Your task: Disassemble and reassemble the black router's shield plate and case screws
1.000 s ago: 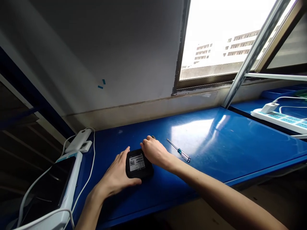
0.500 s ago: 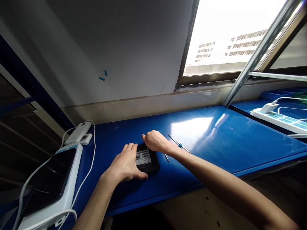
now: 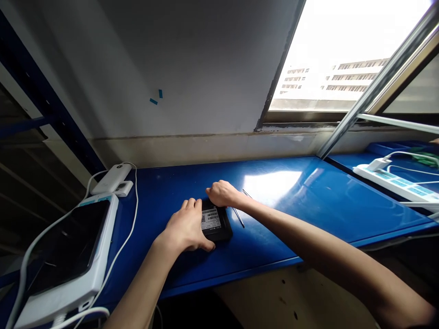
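A flat black box-shaped device [image 3: 224, 230] with a white printed label [image 3: 210, 219] lies on the blue table. My left hand [image 3: 187, 226] spans its left side, fingers at the far edge and thumb at the near edge, holding it. At the far right corner of the device my right hand [image 3: 221, 193] is closed, with its fingers curled down against it. What those fingers pinch is hidden from view. Just right of the device lies a thin metal rod-like tool [image 3: 239, 218], partly covered by my right wrist. Another thin rod [image 3: 246, 193] shows beyond that forearm.
On the left, a phone-like black screen [image 3: 68, 244] rests on a white power strip [image 3: 99, 260], beside a white adapter [image 3: 113, 178] and cables. Another power strip [image 3: 398, 180] and a blue tray [image 3: 391, 147] are at right, behind a metal post [image 3: 356, 100].
The view has shifted slightly. Both hands stay on the device in nearly the same grip. My right forearm now covers the blue-marked part of the tool behind it.
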{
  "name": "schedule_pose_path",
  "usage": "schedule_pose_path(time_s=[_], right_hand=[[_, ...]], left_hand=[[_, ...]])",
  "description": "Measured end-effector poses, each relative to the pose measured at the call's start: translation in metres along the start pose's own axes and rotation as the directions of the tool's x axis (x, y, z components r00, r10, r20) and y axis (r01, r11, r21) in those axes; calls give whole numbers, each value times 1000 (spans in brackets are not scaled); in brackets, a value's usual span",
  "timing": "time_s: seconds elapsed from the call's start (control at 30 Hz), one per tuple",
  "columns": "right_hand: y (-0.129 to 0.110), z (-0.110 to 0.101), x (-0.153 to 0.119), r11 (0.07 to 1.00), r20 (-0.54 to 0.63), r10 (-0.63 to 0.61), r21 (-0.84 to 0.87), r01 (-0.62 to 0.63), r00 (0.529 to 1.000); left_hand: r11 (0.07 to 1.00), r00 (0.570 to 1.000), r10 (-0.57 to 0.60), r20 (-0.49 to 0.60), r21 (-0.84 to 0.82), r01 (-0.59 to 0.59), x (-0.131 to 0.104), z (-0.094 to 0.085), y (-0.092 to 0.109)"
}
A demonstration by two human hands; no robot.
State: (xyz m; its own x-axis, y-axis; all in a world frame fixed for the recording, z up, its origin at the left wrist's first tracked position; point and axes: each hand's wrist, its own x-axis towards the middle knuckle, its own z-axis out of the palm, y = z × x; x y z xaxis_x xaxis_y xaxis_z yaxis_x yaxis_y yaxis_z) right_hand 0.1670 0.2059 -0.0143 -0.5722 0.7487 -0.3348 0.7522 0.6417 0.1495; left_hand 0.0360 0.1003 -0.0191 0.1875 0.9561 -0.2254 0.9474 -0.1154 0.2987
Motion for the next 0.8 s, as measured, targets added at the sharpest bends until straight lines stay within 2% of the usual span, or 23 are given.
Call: schedule_pose_path(time_s=[0.17,0.3,0.43,0.57,0.67,0.73,0.8], right_hand=[[1,-7,3,995,149,26,95,-40,988],[3,-4,4,985,157,46,158,-71,987],[4,0,-1,972,50,58,224,-68,997],[8,8,-29,945,-146,70,327,-19,987],[17,21,-60,902,-252,-8,417,116,968],[24,31,-78,776,-303,-157,550,307,940],[28,41,-88,730,-319,-215,576,369,923]], left_hand=[[1000,1000,21,-20,-21,-21,0,2,1],[998,999,40,-35,-55,-42,-2,2,-2],[994,998,47,-48,-94,-51,-4,2,-6],[989,997,52,-50,-137,-59,-7,4,-10],[985,997,58,-53,-159,-66,-8,4,-12],[983,996,65,-56,-169,-74,-9,4,-13],[980,995,77,-57,-178,-86,-9,3,-14]])
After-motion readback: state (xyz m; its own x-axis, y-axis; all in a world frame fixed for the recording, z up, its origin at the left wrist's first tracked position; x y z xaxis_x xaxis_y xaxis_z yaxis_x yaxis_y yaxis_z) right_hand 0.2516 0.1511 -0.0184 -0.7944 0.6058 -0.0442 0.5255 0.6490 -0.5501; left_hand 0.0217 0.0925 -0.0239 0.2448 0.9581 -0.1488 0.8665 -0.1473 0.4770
